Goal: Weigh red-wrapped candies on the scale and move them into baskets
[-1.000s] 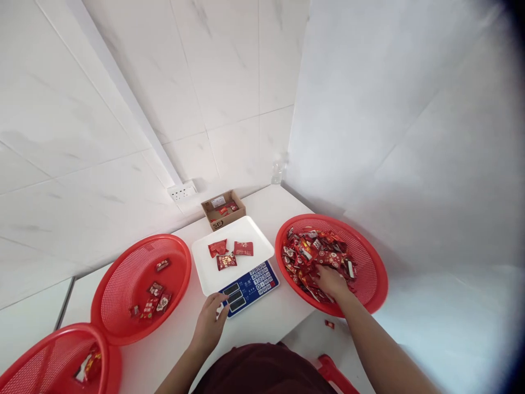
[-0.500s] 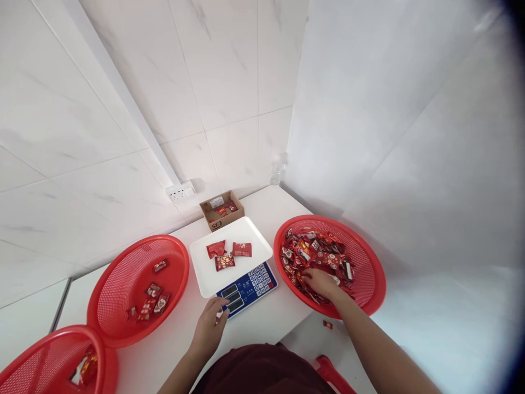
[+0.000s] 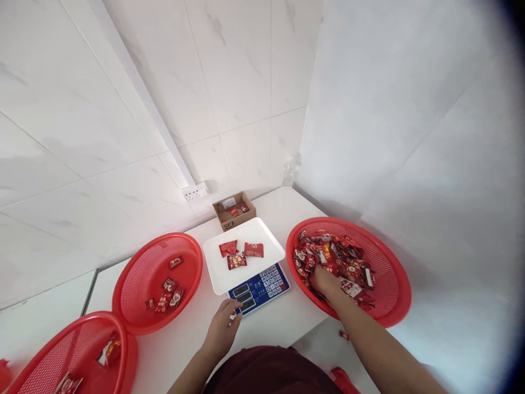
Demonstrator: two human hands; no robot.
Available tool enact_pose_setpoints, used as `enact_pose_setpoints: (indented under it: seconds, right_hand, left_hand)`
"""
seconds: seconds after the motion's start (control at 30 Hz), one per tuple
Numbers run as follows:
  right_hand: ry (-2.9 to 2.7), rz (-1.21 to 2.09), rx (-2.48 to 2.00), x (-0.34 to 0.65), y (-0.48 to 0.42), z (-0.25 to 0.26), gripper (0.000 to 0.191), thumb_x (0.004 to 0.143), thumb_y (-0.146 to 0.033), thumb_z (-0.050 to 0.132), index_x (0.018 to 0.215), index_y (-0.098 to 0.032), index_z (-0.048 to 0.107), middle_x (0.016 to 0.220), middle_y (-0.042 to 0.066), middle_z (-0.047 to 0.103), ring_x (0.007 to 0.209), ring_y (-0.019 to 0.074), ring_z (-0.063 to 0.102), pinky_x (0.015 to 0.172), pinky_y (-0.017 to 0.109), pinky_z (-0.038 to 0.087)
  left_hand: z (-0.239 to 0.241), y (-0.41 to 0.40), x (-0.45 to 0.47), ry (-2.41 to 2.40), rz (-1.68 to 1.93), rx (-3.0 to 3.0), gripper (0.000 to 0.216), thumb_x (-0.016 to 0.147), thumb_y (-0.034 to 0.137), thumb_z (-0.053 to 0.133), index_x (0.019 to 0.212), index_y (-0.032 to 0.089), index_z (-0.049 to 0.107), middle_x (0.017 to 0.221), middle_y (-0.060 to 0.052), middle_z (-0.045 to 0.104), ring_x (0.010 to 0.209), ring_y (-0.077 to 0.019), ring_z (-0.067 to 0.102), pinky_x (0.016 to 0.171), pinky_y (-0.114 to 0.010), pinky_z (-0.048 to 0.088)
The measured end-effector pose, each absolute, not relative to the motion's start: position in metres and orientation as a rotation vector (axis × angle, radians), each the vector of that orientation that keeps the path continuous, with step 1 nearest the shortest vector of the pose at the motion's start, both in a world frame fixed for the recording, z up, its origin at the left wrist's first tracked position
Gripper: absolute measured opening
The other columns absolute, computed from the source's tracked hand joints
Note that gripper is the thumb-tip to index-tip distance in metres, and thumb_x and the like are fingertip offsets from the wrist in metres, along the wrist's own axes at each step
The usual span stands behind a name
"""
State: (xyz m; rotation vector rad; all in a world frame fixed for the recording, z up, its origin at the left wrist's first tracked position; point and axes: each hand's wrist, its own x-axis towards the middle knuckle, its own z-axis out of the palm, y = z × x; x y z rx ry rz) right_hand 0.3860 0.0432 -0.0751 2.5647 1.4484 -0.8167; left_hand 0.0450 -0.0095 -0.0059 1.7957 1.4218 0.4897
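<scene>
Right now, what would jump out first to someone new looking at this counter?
Probably the big red basket on the right, heaped with shiny red packets, with the person's right hand dipped in among them. Next, the white tray of the scale in the middle, where three red packets stand out. Off to the left, two more red baskets show only a few packets each.
</scene>
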Motion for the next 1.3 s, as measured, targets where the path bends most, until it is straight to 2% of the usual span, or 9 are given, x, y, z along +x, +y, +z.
enact_pose_setpoints:
  seconds: [0.43,0.57,0.63,0.7,0.77,0.87,1.0,1.13,1.3]
  right_hand:
    - [1.556,-0.828,2.647,0.407,0.037,-0.034,0.032,0.078,-0.021,0.042,0.104,-0.015,0.060,0.102,0.019,0.068,0.095,0.0288,0.064,0.080,0.040,0.046]
    - [1.984,-1.329,2.710,0.378,0.051,-0.011,0.024,0.078,-0.035,0.049,0.094,-0.020,0.059,0.103,0.008,0.069,0.096,0.0207,0.063,0.082,0.030,0.048]
    - [2.156,-1.684,2.603,0.349,0.061,-0.007,0.026,0.076,-0.038,0.053,0.093,-0.020,0.059,0.099,0.007,0.069,0.093,0.0207,0.064,0.080,0.030,0.050]
    - [2.233,-1.810,2.423,0.320,0.071,-0.008,0.027,0.077,-0.035,0.051,0.097,-0.019,0.059,0.100,0.007,0.069,0.092,0.0198,0.064,0.080,0.031,0.050]
    - [2.352,-1.573,2.381,0.295,0.079,-0.013,0.033,0.080,-0.031,0.047,0.109,-0.018,0.057,0.111,0.008,0.065,0.099,0.0196,0.061,0.086,0.033,0.048]
    - [2.508,-1.171,2.342,0.272,0.087,-0.024,0.044,0.080,-0.021,0.045,0.123,-0.018,0.052,0.132,0.011,0.051,0.123,0.0227,0.045,0.102,0.039,0.034]
    - [2.633,-0.793,2.062,0.255,0.092,-0.034,0.046,0.079,-0.016,0.044,0.124,-0.022,0.054,0.141,0.009,0.042,0.134,0.0274,0.025,0.106,0.047,0.024]
    - [2.633,-0.627,1.999,0.243,0.104,-0.037,0.041,0.082,-0.018,0.042,0.120,-0.025,0.057,0.137,0.007,0.047,0.133,0.0287,0.028,0.103,0.053,0.026]
    - [2.741,-0.598,2.067,0.246,0.109,-0.038,0.042,0.083,-0.020,0.041,0.122,-0.021,0.056,0.132,0.009,0.052,0.128,0.0253,0.037,0.103,0.046,0.033]
  left_hand:
    - [-0.005,-0.010,0.043,1.426,0.404,1.772,0.023,0.080,0.022,0.044,0.098,0.023,0.059,0.106,-0.005,0.058,0.085,-0.0144,0.057,0.074,-0.028,0.049]
    - [-0.003,-0.008,0.048,1.403,0.393,1.789,0.023,0.079,0.020,0.046,0.098,0.021,0.059,0.105,-0.005,0.059,0.084,-0.0141,0.057,0.075,-0.028,0.049]
    - [-0.001,-0.007,0.050,1.395,0.390,1.800,0.023,0.079,0.019,0.046,0.098,0.021,0.059,0.105,-0.005,0.059,0.084,-0.0141,0.057,0.075,-0.028,0.049]
    - [0.001,-0.006,0.051,1.389,0.393,1.807,0.024,0.079,0.019,0.046,0.099,0.022,0.059,0.106,-0.004,0.059,0.085,-0.0139,0.057,0.076,-0.029,0.049]
    - [0.002,-0.006,0.050,1.394,0.407,1.802,0.024,0.079,0.018,0.046,0.098,0.022,0.059,0.106,-0.004,0.059,0.085,-0.0138,0.057,0.076,-0.028,0.049]
    - [0.001,-0.009,0.042,1.422,0.431,1.773,0.024,0.079,0.019,0.045,0.098,0.023,0.059,0.106,-0.004,0.059,0.085,-0.0136,0.057,0.076,-0.028,0.049]
    - [-0.006,-0.016,0.030,1.459,0.467,1.726,0.024,0.079,0.018,0.045,0.097,0.023,0.060,0.104,-0.004,0.060,0.082,-0.0136,0.058,0.073,-0.028,0.049]
    - [-0.007,-0.020,0.027,1.470,0.484,1.714,0.024,0.079,0.018,0.045,0.097,0.023,0.060,0.103,-0.004,0.060,0.082,-0.0139,0.059,0.071,-0.027,0.050]
    - [0.000,-0.018,0.029,1.468,0.499,1.729,0.023,0.079,0.019,0.045,0.096,0.023,0.060,0.102,-0.005,0.061,0.081,-0.0137,0.060,0.072,-0.027,0.050]
